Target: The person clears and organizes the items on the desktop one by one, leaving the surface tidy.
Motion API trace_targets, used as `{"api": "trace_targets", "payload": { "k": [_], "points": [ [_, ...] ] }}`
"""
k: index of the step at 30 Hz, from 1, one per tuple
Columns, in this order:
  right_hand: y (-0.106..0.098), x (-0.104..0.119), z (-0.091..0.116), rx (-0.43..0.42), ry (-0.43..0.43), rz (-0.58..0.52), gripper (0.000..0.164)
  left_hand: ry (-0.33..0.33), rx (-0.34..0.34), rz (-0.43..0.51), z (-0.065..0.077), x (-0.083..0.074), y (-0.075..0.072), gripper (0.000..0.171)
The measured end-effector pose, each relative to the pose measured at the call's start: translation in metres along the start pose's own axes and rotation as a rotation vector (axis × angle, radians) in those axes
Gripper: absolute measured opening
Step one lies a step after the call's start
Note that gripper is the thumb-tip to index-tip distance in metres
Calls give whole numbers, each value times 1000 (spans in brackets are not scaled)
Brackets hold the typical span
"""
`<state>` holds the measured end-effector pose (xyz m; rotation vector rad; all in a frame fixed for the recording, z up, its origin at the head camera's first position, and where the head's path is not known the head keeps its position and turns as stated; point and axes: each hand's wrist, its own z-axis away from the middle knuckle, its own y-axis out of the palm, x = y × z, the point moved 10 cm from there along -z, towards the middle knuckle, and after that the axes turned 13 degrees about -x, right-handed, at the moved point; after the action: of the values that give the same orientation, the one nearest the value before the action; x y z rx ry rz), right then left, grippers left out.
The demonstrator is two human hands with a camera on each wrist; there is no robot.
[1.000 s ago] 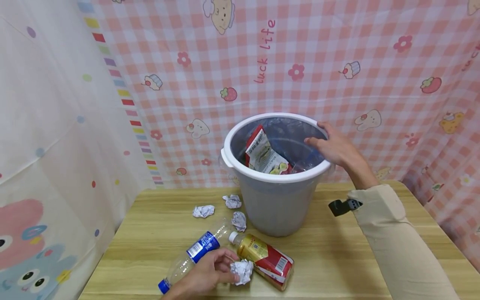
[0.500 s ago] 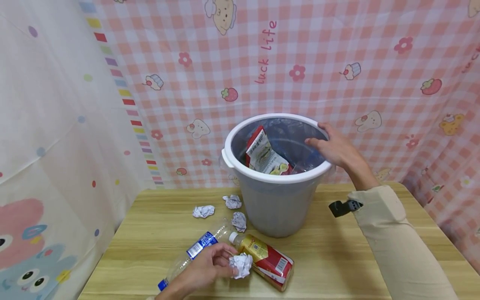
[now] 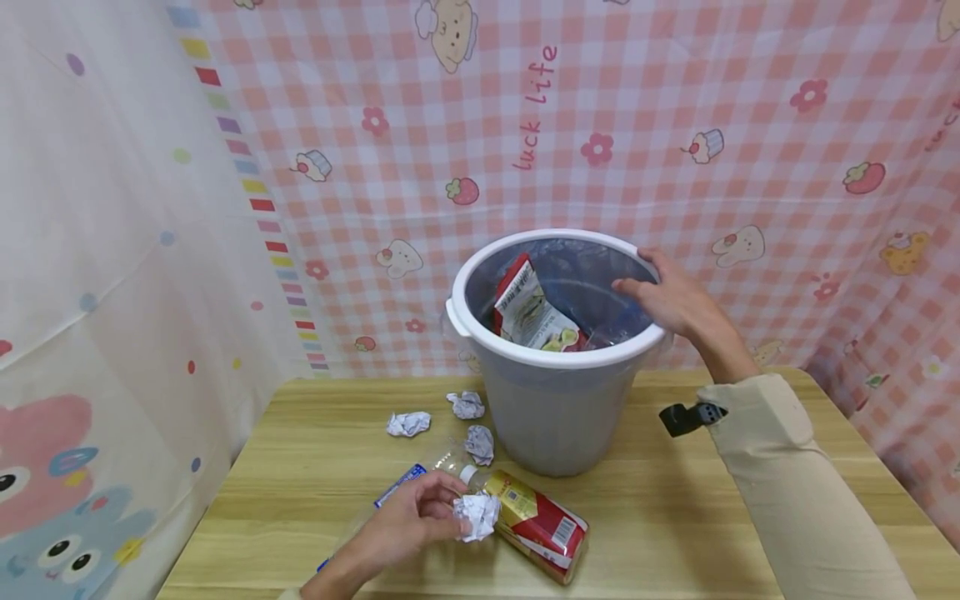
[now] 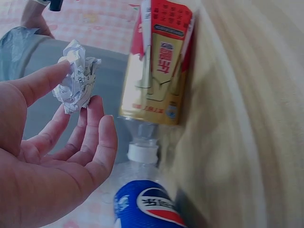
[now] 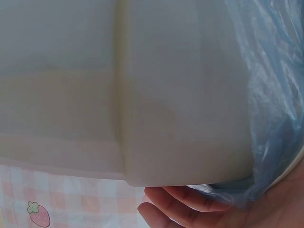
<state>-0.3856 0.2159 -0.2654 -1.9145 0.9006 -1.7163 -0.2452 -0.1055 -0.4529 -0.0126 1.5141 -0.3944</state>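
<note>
My left hand (image 3: 408, 518) pinches a crumpled paper ball (image 3: 478, 516) between thumb and fingertips, above the lying bottles. In the left wrist view the paper ball (image 4: 76, 80) shows printed text, and the other fingers are loosely bent beneath it. My right hand (image 3: 677, 293) grips the right rim of a grey trash bin (image 3: 558, 417), thumb over the inside and fingers outside. A clear bag lines the bin; a red and white snack packet (image 3: 536, 312) lies inside. In the right wrist view, fingers (image 5: 175, 206) curl by the bin's wall and the liner (image 5: 275, 95).
Several crumpled papers, one of them a paper ball (image 3: 479, 444), lie left of the bin on the wooden table (image 3: 660, 525). A red and gold drink bottle (image 3: 536, 527) lies in front. A blue-labelled clear bottle (image 4: 147, 204) is partly behind my left hand. A checked curtain (image 3: 360, 208) hangs behind.
My left hand has risen slightly and moved a little left and away from me with the paper ball, covering more of the blue-labelled bottle. The right hand keeps its grip on the rim.
</note>
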Motion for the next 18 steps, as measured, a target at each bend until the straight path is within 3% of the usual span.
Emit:
{"api": "trace_targets", "payload": {
  "k": [10, 18],
  "points": [
    [0, -1, 1, 7, 4, 4, 83, 41, -18, 15, -6, -27, -11, 41],
    [1, -1, 0, 8, 6, 6, 83, 81, -67, -36, -14, -51, -23, 39]
  ]
}}
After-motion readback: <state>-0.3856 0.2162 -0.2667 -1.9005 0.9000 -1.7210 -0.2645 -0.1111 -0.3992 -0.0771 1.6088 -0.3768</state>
